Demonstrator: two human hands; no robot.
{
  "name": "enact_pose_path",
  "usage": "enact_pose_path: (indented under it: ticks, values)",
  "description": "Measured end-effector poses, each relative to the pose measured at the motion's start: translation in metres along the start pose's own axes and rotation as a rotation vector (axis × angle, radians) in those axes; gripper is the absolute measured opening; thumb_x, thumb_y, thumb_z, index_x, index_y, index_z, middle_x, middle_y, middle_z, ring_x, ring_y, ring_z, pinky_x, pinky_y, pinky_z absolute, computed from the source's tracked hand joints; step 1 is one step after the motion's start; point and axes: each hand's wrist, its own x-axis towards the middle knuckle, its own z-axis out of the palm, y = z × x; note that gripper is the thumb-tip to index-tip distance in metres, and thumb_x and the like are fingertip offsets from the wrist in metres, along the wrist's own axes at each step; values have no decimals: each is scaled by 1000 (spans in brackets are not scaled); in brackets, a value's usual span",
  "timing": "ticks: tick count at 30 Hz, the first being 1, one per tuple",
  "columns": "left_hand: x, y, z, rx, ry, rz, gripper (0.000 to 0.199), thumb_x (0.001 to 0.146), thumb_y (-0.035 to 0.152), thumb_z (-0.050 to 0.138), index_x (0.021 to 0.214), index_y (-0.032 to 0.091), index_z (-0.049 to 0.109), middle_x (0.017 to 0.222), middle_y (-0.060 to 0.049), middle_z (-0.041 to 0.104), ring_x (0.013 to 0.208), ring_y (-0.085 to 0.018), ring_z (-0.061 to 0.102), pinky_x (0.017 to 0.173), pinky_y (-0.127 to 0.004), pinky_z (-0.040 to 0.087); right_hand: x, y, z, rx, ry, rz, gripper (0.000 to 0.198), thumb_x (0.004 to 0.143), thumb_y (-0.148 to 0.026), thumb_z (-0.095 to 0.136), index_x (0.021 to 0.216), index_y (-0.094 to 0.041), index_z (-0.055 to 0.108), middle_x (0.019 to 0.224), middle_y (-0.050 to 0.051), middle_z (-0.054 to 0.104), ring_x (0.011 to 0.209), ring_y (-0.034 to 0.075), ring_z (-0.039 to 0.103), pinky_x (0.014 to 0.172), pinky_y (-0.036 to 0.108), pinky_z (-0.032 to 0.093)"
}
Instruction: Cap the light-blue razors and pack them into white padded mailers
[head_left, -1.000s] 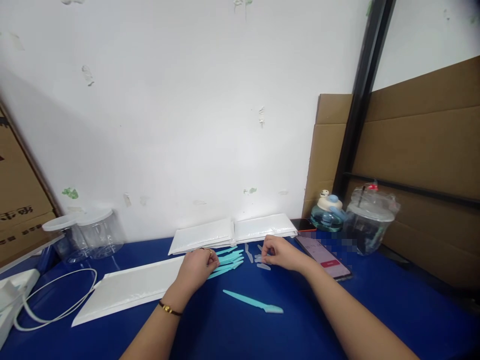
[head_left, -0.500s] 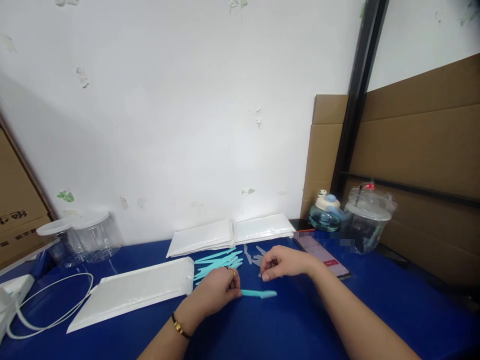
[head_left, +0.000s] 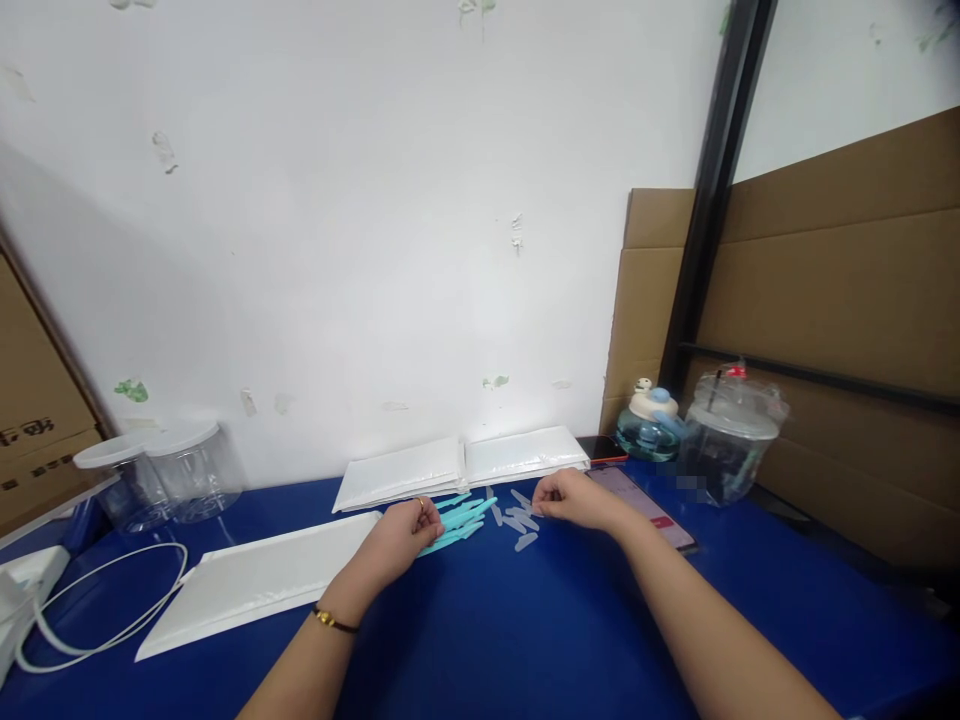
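My left hand (head_left: 397, 540) is closed in a pinch over the pile of turquoise eyebrow razors (head_left: 459, 535), with a turquoise eyebrow razor (head_left: 480, 509) pointing right from its fingertips. Other razors lie partly hidden beneath that hand. Just to the right, several small translucent blade caps (head_left: 517, 518) are scattered on the blue table. My right hand (head_left: 566, 498) is at the right edge of these caps, thumb and fingers pressed together. What its fingertips hold, if anything, is too small to make out.
White padded envelopes (head_left: 259, 575) lie left of the razors, with stacked ones (head_left: 525, 455) behind. At right are a phone (head_left: 649, 510), a second phone (head_left: 606, 449), a teal bottle (head_left: 649, 430) and a bagged plastic cup (head_left: 731, 440). Clear jars (head_left: 191, 480) and a white cable (head_left: 176, 590) stand left.
My left hand has moved up and left from the open table to the razor pile. My right hand has shifted slightly up and right, uncovering more of the blade caps.
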Motion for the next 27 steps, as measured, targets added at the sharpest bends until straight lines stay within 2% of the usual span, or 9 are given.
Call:
enact_pose_path:
  ticks: [4, 7, 10, 18, 22, 24, 27]
  values:
    - [1, -2, 2, -150, -36, 23, 21, 81, 37, 43, 83, 18, 49, 65, 3, 53, 59, -13, 50, 56, -23, 36, -2, -9, 2, -96, 100, -131, 19, 69, -29, 67, 84, -19, 69, 86, 4, 63, 76, 17, 56, 66, 25, 42]
    - [-1, 4, 1, -176, -36, 89, 24, 83, 41, 41, 84, 18, 48, 70, 3, 50, 64, -12, 46, 60, -23, 37, -4, -18, 9, -81, -22, -221, 19, 67, -27, 69, 85, -20, 69, 85, 2, 59, 72, 14, 54, 63, 22, 41]
    - [-4, 10, -2, -159, -46, 86, 28, 85, 45, 37, 87, 19, 48, 70, 3, 48, 64, -13, 43, 62, -23, 37, -3, -23, 19, -140, -113, -255, 19, 63, -21, 69, 82, -19, 69, 83, 1, 58, 68, 12, 53, 58, 20, 39]
    - [-6, 16, -8, -86, -19, 95, 40, 87, 54, 32, 85, 18, 50, 74, 2, 48, 68, -13, 42, 65, -24, 37, 2, -33, 35, -297, -56, -276, 12, 61, -9, 57, 69, -17, 63, 76, 1, 58, 65, 13, 51, 57, 21, 34]
    - [-8, 18, -10, -51, -11, 100, 46, 89, 53, 26, 86, 19, 58, 73, 1, 52, 70, -15, 46, 67, -24, 37, 1, -34, 29, -117, -2, -272, 12, 69, -11, 52, 76, -17, 60, 77, 1, 57, 64, 11, 49, 57, 20, 36]
    - [-9, 19, -11, -24, -25, 103, 49, 90, 52, 25, 84, 20, 62, 73, 0, 54, 70, -15, 48, 66, -25, 36, -1, -33, 23, 60, 55, -224, 9, 79, -18, 48, 82, -17, 57, 72, -1, 54, 61, 11, 47, 55, 20, 36]
    - [-9, 18, -10, 4, -49, 99, 49, 89, 51, 27, 83, 21, 64, 72, 0, 56, 67, -16, 49, 63, -25, 36, -3, -33, 14, 287, 92, -167, 19, 87, -34, 44, 88, -18, 54, 68, -2, 50, 57, 10, 43, 52, 20, 35]
